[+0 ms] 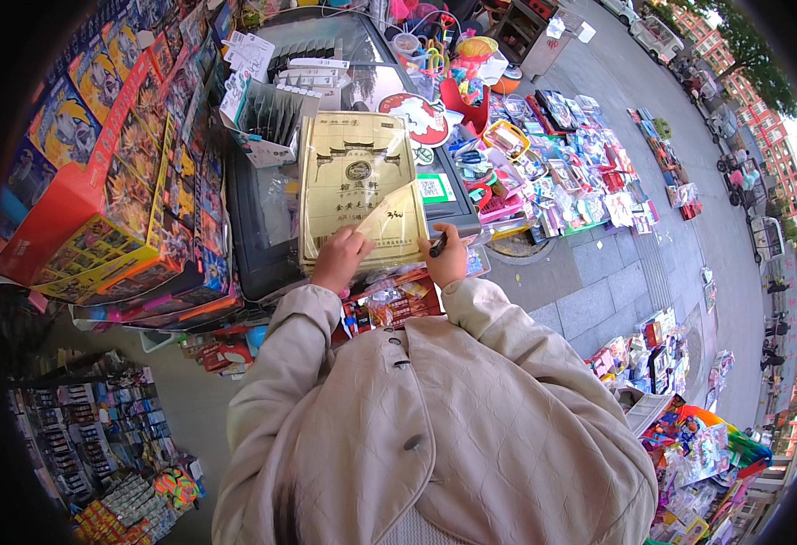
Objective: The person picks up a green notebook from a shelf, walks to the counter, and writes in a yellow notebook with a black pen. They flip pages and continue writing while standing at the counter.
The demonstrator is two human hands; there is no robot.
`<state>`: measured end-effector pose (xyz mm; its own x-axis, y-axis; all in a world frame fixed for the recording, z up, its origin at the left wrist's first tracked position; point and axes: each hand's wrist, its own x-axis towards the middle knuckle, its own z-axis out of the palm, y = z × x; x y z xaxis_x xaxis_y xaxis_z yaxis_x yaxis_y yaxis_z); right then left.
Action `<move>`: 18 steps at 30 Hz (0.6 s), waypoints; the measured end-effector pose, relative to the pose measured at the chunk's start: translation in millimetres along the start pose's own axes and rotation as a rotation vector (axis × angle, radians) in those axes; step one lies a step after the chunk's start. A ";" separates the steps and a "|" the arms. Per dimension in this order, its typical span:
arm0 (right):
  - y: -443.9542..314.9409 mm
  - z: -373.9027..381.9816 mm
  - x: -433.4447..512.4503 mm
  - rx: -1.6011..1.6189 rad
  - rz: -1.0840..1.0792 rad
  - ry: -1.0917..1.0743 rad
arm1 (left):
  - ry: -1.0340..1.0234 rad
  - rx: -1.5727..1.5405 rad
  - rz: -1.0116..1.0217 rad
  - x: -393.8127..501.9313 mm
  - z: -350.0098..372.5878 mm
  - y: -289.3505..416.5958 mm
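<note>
A stack of yellow paper pads in clear wrapping (pixel 350 184) lies on a dark case with a glass top (pixel 262 231). At the stack's near edge, my left hand (pixel 344 257) pinches a lifted, folded-over corner of the top sheet, which bears handwriting. My right hand (pixel 447 255) holds a black marker pen (pixel 438 245) and rests by the stack's near right corner. Right of the stack lies a green-edged card with a printed code (pixel 435 189). An open box of dark packets (pixel 272 122) stands beyond the stack to the left.
Colourful boxes (pixel 119 204) are piled high at the left. Toys and stationery (pixel 548 163) spread over a low display at the right. A round red-and-white sign (pixel 415 121) stands behind the card. More goods (pixel 643 361) lie on the paving at lower right.
</note>
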<state>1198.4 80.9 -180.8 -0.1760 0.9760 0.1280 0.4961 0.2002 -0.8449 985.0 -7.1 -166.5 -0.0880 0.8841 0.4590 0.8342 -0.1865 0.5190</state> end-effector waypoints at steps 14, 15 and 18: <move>-48.9 0.4 15.7 0.754 0.172 -0.087 | -0.107 -0.133 -0.064 -0.6 -9.3 -10.3; -48.0 0.6 15.6 0.746 0.170 -0.080 | -0.096 -0.168 -0.053 -1.1 -9.6 -11.8; -45.9 0.7 16.3 0.718 0.145 -0.085 | -0.123 -0.170 -0.061 -1.0 -10.1 -15.4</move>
<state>1172.1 87.6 -140.3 -0.2305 0.9727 -0.0272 -0.1546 -0.0642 -0.9859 966.8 -9.4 -167.6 -0.0601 0.9395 0.3371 0.7243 -0.1913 0.6625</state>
